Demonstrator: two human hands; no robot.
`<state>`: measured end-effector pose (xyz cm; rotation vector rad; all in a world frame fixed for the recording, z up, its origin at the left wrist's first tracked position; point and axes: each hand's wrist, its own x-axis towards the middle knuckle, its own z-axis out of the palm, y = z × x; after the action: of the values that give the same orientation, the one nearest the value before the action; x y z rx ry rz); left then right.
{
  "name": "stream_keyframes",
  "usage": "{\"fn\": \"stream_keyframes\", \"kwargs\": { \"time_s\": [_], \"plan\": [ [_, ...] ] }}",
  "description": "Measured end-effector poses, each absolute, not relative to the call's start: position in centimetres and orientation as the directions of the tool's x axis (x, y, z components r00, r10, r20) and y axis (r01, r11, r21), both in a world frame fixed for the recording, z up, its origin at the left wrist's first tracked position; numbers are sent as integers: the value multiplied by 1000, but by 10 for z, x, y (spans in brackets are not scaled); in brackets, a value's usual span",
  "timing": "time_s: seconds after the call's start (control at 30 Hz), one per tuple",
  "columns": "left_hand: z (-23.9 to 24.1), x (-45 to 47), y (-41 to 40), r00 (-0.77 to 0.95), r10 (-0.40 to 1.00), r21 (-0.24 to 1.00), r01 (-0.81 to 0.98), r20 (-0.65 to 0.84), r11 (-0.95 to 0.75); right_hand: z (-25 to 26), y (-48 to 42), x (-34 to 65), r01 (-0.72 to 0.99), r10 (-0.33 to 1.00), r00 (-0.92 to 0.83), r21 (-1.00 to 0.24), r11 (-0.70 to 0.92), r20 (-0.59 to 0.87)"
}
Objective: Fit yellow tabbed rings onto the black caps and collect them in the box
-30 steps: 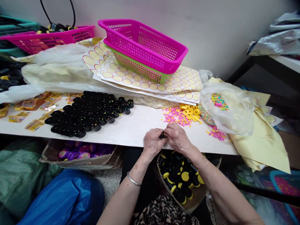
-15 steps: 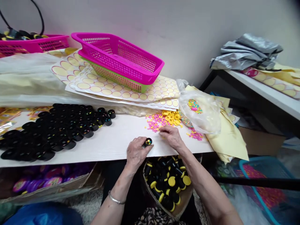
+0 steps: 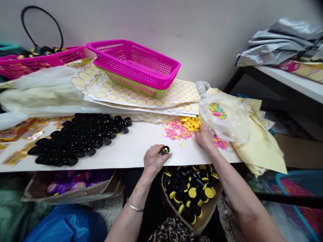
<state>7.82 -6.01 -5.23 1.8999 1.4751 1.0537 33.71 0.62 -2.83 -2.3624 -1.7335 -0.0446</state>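
My left hand (image 3: 154, 159) rests on the white table's (image 3: 136, 149) front edge, closed round a small black cup (image 3: 165, 150) with coloured beads showing in its top. My right hand (image 3: 205, 135) lies further right, fingers curled down onto the heap of yellow rings (image 3: 190, 123) beside the scattered pink beads (image 3: 176, 130). What its fingertips hold is hidden. A clear plastic bag (image 3: 227, 117) with mixed coloured beads lies just right of that hand.
Many open black cups (image 3: 80, 139) stand grouped at left. Stacked pink and green baskets (image 3: 136, 67) sit on sticker sheets (image 3: 141, 95) at the back. A box of black cups with yellow lids (image 3: 191, 195) is below the table edge; another box (image 3: 73, 185) holds purple ones.
My hands, joined on the black cup a second ago, have parted. The left keeps the cup near the edge; the right has reached right and away to the yellow rings.
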Motion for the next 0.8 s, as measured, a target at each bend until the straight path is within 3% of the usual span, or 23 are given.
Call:
{"fn": "stream_keyframes", "kwargs": {
  "time_s": [0.13, 0.33, 0.4, 0.6, 0.67, 0.8],
  "plan": [
    [-52, 78, -61, 120, 960, 768, 579, 252, -273, -27, 13, 343, 907, 936, 353, -247, -342, -1],
    [-51, 77, -60, 137, 953, 762, 574, 271, -299, -23, 12, 340, 879, 925, 375, -338, -336, 57],
    [-51, 77, -59, 148, 952, 754, 583, 268, -303, -21, 7, 339, 903, 932, 344, -312, -295, 114],
    [-49, 77, -61, 141, 955, 753, 589, 261, -293, -12, -9, 338, 979, 938, 202, -84, -185, 281],
    [-50, 76, -61, 141, 958, 755, 591, 251, -285, -11, -10, 340, 970, 937, 237, -117, -213, 257],
    [-50, 75, -61, 146, 960, 757, 592, 239, -278, -9, -5, 344, 928, 944, 320, -226, -297, 74]
  ]
}}
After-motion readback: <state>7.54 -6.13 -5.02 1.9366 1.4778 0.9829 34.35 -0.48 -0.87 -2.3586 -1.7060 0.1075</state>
